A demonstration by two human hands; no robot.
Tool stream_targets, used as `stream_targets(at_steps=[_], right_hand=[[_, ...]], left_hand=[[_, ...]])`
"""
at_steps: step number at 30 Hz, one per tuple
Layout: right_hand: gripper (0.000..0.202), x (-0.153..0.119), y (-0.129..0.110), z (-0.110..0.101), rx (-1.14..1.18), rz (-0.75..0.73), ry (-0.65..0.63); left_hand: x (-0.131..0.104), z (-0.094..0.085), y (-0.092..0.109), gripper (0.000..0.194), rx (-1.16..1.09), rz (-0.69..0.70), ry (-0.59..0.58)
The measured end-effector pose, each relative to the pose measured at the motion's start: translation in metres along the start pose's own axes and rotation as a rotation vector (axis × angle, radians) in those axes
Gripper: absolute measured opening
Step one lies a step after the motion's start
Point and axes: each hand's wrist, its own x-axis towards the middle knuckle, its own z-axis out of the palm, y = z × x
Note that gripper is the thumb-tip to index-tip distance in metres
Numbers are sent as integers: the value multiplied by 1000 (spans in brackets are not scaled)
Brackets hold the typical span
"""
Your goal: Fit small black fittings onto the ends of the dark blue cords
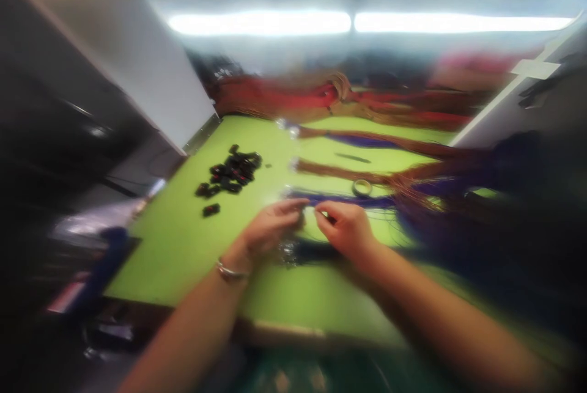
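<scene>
My left hand [275, 225], with a bracelet on its wrist, is closed in a pinch above the green tabletop. Close beside it on the right, my right hand [346, 225] is also pinched shut, the fingertips nearly meeting. Whatever lies between the fingers is too small and blurred to name. Just behind the fingertips runs a bundle of blue wires [378, 202]. A dark wire bundle [312, 252] with shiny ends lies beneath the hands. To the left rests a pile of small black parts [236, 173], with one black piece [211, 210] lying apart.
Brown wires [339, 168] lie behind the hands, near a tape roll [362, 188] and a thin dark tool [352, 157]. Red and brown bundles [293, 96] line the back. A white panel [160, 75] stands at the left of the green table [169, 258].
</scene>
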Motion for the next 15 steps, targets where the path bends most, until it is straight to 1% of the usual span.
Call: stream_targets(at_steps=[5,9,15], right_hand=[[22,-1,1,0,-59,-64,-5],[24,-2,0,0,-144,-87,-19],[26,-2,-1,-1,-287,-140,-24]], left_hand=[[0,-1,0,42,-6,-19,1],[0,1,0,44,9,-23,11],[0,5,-3,48,111,27,93]])
